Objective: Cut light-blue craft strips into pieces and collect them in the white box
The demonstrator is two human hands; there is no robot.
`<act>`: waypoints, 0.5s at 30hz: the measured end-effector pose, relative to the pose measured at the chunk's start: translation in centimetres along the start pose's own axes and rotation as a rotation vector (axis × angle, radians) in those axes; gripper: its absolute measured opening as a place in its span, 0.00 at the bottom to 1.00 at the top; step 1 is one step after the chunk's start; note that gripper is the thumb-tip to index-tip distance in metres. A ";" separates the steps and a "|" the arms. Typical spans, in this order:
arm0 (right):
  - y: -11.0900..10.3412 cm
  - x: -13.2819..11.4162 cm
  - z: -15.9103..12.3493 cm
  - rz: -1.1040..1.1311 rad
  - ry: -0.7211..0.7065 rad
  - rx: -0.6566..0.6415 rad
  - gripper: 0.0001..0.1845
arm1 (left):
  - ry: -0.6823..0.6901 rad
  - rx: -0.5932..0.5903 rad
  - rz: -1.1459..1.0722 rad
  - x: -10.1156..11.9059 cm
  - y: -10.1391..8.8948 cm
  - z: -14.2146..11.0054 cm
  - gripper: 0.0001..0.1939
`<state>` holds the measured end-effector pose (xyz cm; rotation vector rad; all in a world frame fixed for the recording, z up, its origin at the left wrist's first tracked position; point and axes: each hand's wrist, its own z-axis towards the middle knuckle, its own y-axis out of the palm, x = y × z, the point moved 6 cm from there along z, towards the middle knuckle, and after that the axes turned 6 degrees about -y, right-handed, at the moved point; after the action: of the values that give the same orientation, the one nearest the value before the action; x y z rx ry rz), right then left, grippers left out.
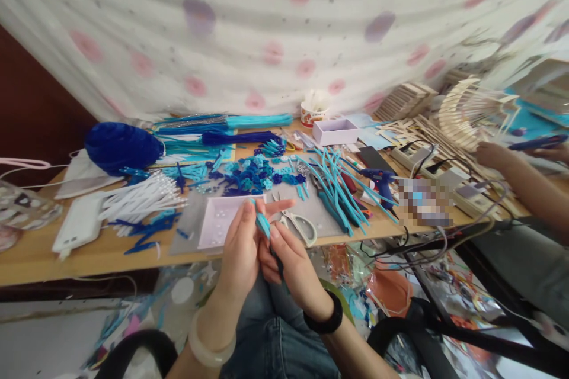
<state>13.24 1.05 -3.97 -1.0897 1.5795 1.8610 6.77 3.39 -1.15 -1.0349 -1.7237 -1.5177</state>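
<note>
At a pale-wood table (33,263) before a white, pink-and-purple-spotted cloth curtain (249,18), your left hand (242,246) and right hand (293,257), nearly closed, pinch a slim light-blue piece (262,224).

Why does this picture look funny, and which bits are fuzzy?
Head view: edges look stretched; head view: the curtain and blue piece between the left hand and right hand look a bit soft; head view: chunky squares hide something beside the nearer glue gun.
</note>
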 end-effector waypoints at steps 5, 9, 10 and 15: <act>-0.4 -0.6 0.0 0.044 -0.046 0.058 0.23 | -0.031 -0.107 0.194 -0.4 -0.4 -0.6 0.19; -0.6 -0.2 0.0 -0.015 -0.062 0.085 0.23 | -0.019 -0.014 0.367 -0.6 -1.9 -1.3 0.16; -0.7 0.0 -0.1 -0.036 -0.068 0.079 0.23 | -0.012 0.006 0.388 -0.5 -2.2 -1.4 0.15; -0.8 0.1 -0.3 -0.122 -0.054 -0.045 0.23 | -0.086 -0.029 0.321 -0.3 -2.8 -0.6 0.15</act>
<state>13.86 0.96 -4.48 -1.1195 1.4149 1.8373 4.51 2.71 -2.70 -1.3369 -1.5069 -1.3126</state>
